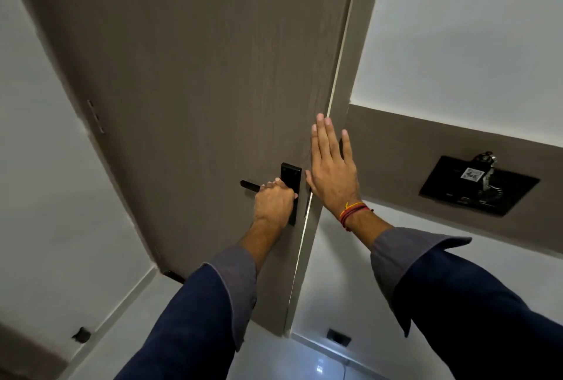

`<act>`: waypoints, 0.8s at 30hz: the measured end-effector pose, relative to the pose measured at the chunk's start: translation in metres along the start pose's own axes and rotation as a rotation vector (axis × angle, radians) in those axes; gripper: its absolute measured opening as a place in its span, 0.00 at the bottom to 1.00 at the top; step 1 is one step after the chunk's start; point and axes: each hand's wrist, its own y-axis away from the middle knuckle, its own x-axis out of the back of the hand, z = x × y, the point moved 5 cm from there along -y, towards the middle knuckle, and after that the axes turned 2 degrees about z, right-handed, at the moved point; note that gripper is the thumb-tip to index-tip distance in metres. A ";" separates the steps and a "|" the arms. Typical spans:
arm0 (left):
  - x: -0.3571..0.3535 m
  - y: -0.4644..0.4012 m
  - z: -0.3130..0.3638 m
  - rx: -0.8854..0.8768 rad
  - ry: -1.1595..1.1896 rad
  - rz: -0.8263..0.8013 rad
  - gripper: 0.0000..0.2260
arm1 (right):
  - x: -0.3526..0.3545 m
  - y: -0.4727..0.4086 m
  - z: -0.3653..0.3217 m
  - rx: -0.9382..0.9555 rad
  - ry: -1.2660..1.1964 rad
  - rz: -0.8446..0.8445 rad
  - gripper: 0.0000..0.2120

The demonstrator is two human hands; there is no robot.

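A tall grey-brown door (198, 75) fills the middle of the head view. A black lever handle (249, 185) on a black backplate (291, 175) sits near the door's right edge. My left hand (274, 203) grips the lever, fingers curled round it. My right hand (332, 172) lies flat with straight fingers against the door's right edge and the door frame (344, 90), just right of the backplate. A thin bright gap runs down between door and frame.
White walls stand on both sides. A grey-brown band on the right wall carries a black wall plate (478, 186) with a small tag and metal keys. A hinge (96, 116) shows on the door's left edge. Glossy white floor (304, 361) lies below.
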 end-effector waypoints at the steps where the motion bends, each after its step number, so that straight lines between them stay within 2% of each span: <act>1: -0.002 -0.004 0.002 -0.006 -0.016 -0.011 0.22 | -0.005 -0.002 0.002 0.002 0.013 0.004 0.46; 5: -0.013 -0.019 0.010 -0.019 -0.073 -0.009 0.22 | -0.020 -0.012 0.004 -0.004 0.064 -0.010 0.42; 9: -0.021 -0.031 0.016 0.001 -0.065 0.005 0.26 | -0.030 -0.017 0.003 0.000 0.157 -0.016 0.34; 13: -0.027 -0.044 0.018 0.004 -0.037 0.034 0.26 | -0.036 -0.026 -0.002 0.045 0.278 -0.035 0.31; 15: -0.029 -0.050 0.019 0.000 -0.036 0.049 0.25 | -0.038 -0.028 -0.004 0.052 0.311 -0.059 0.26; 18: -0.032 -0.058 0.020 -0.015 -0.096 0.132 0.26 | -0.044 -0.032 -0.005 0.067 0.336 -0.087 0.21; 21: -0.041 -0.059 0.022 -0.021 -0.094 0.110 0.27 | -0.046 -0.030 -0.002 0.029 0.347 -0.151 0.22; 24: -0.054 -0.058 0.025 -0.081 -0.111 0.011 0.19 | -0.049 -0.020 -0.007 0.009 0.278 -0.137 0.33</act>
